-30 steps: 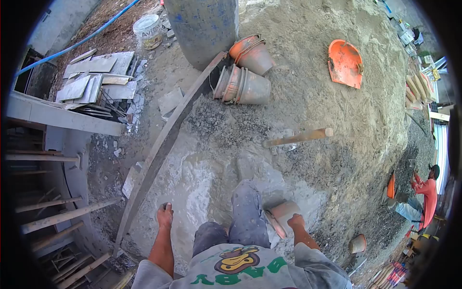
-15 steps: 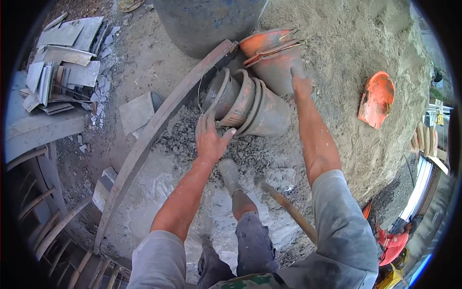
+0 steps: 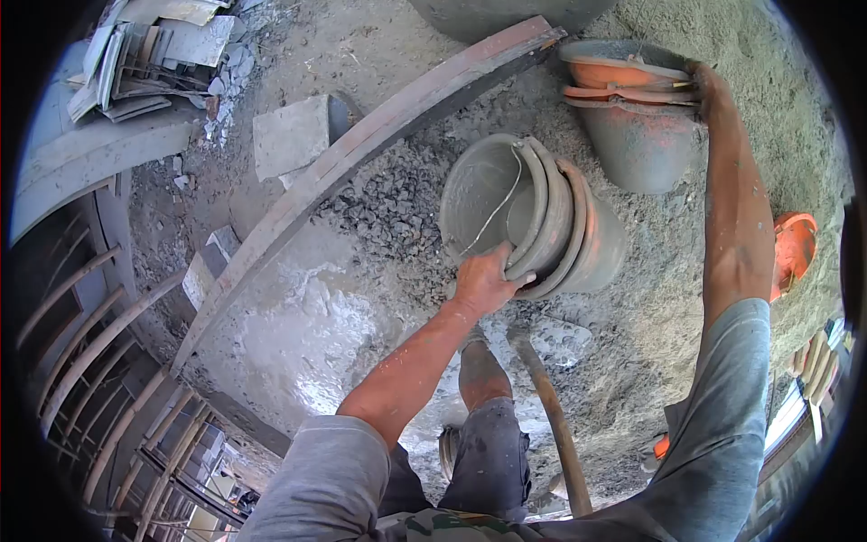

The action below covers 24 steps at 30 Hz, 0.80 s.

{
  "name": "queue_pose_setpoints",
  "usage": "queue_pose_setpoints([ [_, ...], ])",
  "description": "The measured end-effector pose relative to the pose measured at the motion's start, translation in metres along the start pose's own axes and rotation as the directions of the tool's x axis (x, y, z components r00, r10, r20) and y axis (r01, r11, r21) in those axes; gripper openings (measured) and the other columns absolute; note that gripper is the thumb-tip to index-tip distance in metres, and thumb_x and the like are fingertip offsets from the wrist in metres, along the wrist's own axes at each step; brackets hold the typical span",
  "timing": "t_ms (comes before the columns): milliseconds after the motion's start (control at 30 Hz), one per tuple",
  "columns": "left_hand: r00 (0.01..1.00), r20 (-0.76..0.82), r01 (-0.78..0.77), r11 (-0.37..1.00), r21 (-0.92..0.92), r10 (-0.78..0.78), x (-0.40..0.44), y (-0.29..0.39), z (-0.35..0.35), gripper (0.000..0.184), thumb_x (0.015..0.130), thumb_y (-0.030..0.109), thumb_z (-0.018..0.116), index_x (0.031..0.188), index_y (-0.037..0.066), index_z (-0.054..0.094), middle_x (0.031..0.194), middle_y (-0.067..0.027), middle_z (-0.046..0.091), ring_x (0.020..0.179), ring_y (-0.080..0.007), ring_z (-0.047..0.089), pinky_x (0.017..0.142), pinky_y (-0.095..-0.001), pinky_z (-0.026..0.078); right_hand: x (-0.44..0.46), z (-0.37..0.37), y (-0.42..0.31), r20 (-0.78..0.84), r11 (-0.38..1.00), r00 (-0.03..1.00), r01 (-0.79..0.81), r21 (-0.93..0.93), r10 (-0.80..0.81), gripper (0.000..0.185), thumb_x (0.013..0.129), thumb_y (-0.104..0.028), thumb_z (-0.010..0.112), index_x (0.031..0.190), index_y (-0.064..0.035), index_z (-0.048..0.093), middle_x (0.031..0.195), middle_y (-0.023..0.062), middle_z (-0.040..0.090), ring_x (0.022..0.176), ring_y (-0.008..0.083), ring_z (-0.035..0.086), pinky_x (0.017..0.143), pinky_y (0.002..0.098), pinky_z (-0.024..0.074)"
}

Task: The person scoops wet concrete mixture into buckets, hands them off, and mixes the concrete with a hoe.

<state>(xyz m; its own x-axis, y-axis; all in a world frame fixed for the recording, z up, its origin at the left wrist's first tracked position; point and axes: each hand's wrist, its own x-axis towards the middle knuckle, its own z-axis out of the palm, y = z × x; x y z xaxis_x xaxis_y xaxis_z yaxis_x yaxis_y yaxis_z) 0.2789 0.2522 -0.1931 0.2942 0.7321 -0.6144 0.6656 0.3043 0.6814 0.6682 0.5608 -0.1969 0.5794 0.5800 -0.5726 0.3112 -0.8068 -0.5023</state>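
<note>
My left hand [image 3: 488, 278] is closed over the near rim of a stack of nested buckets [image 3: 601, 244] that lies tipped on its side. The stack is caked with grey cement, its mouths face left, and a wire handle crosses the front opening. My right hand [image 3: 711, 86] is at the right rim of a second nested stack, orange buckets [image 3: 639, 149] smeared grey, leaning on the sand slope. Its fingers are mostly hidden behind the rim, and it looks closed on the edge.
A curved wooden beam [image 3: 361, 172] runs diagonally on the left, beside gravel [image 3: 388, 203] and wet cement [image 3: 307, 352]. A wooden tool handle [image 3: 555, 420] lies by my leg. A concrete block [image 3: 291, 137], broken tiles [image 3: 194, 41] and an orange scoop-like piece [image 3: 793, 248] lie around.
My left hand has closed on the rim of the grey bucket stack, whose mouths now face more toward me. My right hand has moved from the orange stack's side up to its rim.
</note>
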Motion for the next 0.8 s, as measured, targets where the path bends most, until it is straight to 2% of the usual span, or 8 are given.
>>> queue_pose_setpoints([
  [100, 0.992, -0.120, -0.041, 0.989, -0.141, 0.024, -0.032, -0.015, 0.013, 0.049, 0.070, 0.045, 0.073, 0.097, 0.006, 0.061, 0.081, -0.0162, 0.066, 0.081, -0.0346, 0.064, 0.072, -0.0435, 0.049, -0.041, 0.014, 0.039, -0.091, 0.981, 0.992, -0.071, 0.181, 0.088, 0.019, 0.063, -0.019, 0.059, 0.052, -0.0162, 0.045, 0.056, 0.0002, 0.040, 0.051, 0.0153, 0.037, 0.048, 0.0341, 0.0294],
  [167, 0.994, -0.085, 0.060, 0.983, -0.175, -0.076, -0.051, -0.002, -0.002, 0.049, 0.070, 0.044, 0.074, 0.098, 0.006, 0.062, 0.084, -0.0165, 0.066, 0.079, -0.0339, 0.064, 0.073, -0.0408, 0.049, -0.058, 0.030, 0.073, -0.311, 0.993, 0.945, -0.072, 0.088, 0.097, 0.043, 0.057, -0.013, 0.065, 0.091, -0.0006, 0.042, 0.089, 0.0137, 0.047, 0.082, 0.0249, 0.048, 0.071, 0.0358, 0.0378],
  [233, 0.988, -0.082, 0.111, 0.968, -0.223, -0.132, -0.078, -0.005, -0.007, 0.049, 0.069, 0.043, 0.075, 0.099, 0.006, 0.063, 0.085, -0.0164, 0.066, 0.080, -0.0333, 0.064, 0.073, -0.0394, 0.049, -0.139, 0.039, 0.092, -0.274, 1.000, 0.961, -0.025, -0.001, 0.024, 0.083, 0.054, -0.013, 0.067, 0.127, 0.0099, 0.035, 0.121, 0.0265, 0.052, 0.109, 0.0356, 0.054, 0.092, 0.0370, 0.0443],
  [367, 0.972, -0.227, -0.010, 0.946, -0.323, -0.067, -0.129, -0.036, -0.002, 0.047, 0.068, 0.042, 0.076, 0.098, 0.008, 0.064, 0.087, -0.0156, 0.066, 0.083, -0.0319, 0.064, 0.074, -0.0393, 0.048, -0.256, 0.051, 0.117, -0.232, 0.965, 0.966, 0.163, 0.207, -0.113, 0.089, 0.056, -0.007, 0.065, 0.132, 0.0151, 0.024, 0.121, 0.0274, 0.049, 0.101, 0.0308, 0.056, 0.085, 0.0361, 0.0466],
  [567, 0.938, -0.337, -0.101, 0.874, -0.475, -0.074, -0.231, -0.103, 0.023, 0.048, 0.071, 0.041, 0.074, 0.105, 0.008, 0.063, 0.093, -0.0151, 0.066, 0.088, -0.0328, 0.063, 0.077, -0.0400, 0.047, -0.366, 0.064, 0.125, -0.264, 0.940, 0.928, 0.307, 0.149, -0.262, 0.094, 0.054, -0.006, 0.064, 0.138, 0.0036, 0.024, 0.123, 0.0244, 0.050, 0.104, 0.0332, 0.055, 0.093, 0.0374, 0.0419],
  [633, 0.905, -0.409, -0.135, 0.828, -0.545, -0.122, -0.259, -0.126, 0.018, 0.052, 0.072, 0.043, 0.072, 0.105, 0.005, 0.062, 0.095, -0.0177, 0.065, 0.093, -0.0344, 0.062, 0.081, -0.0407, 0.047, -0.428, 0.080, 0.117, -0.301, 0.908, 0.861, 0.416, -0.046, -0.410, 0.093, 0.054, -0.006, 0.065, 0.138, 0.0019, 0.026, 0.124, 0.0263, 0.049, 0.110, 0.0380, 0.052, 0.098, 0.0392, 0.0380],
  [767, 0.859, -0.243, 0.037, 0.527, -0.849, -0.451, -0.339, -0.191, 0.018, 0.052, 0.076, 0.044, 0.070, 0.110, 0.006, 0.061, 0.099, -0.0147, 0.065, 0.094, -0.0275, 0.062, 0.082, -0.0381, 0.046, -0.568, 0.130, 0.102, -0.225, 0.725, 0.690, 0.642, -0.248, -0.688, 0.086, 0.054, -0.005, 0.066, 0.133, 0.0020, 0.033, 0.123, 0.0273, 0.050, 0.114, 0.0417, 0.049, 0.101, 0.0409, 0.0357],
  [800, 0.808, -0.280, 0.060, 0.544, -0.837, -0.519, -0.347, -0.215, 0.028, 0.052, 0.077, 0.043, 0.070, 0.111, 0.005, 0.061, 0.100, -0.0134, 0.065, 0.093, -0.0239, 0.061, 0.082, -0.0362, 0.046, -0.587, 0.147, 0.102, -0.227, 0.525, 0.473, 0.781, -0.340, -0.851, 0.081, 0.054, -0.005, 0.065, 0.129, 0.0030, 0.037, 0.121, 0.0274, 0.050, 0.112, 0.0409, 0.050, 0.100, 0.0413, 0.0361],
])
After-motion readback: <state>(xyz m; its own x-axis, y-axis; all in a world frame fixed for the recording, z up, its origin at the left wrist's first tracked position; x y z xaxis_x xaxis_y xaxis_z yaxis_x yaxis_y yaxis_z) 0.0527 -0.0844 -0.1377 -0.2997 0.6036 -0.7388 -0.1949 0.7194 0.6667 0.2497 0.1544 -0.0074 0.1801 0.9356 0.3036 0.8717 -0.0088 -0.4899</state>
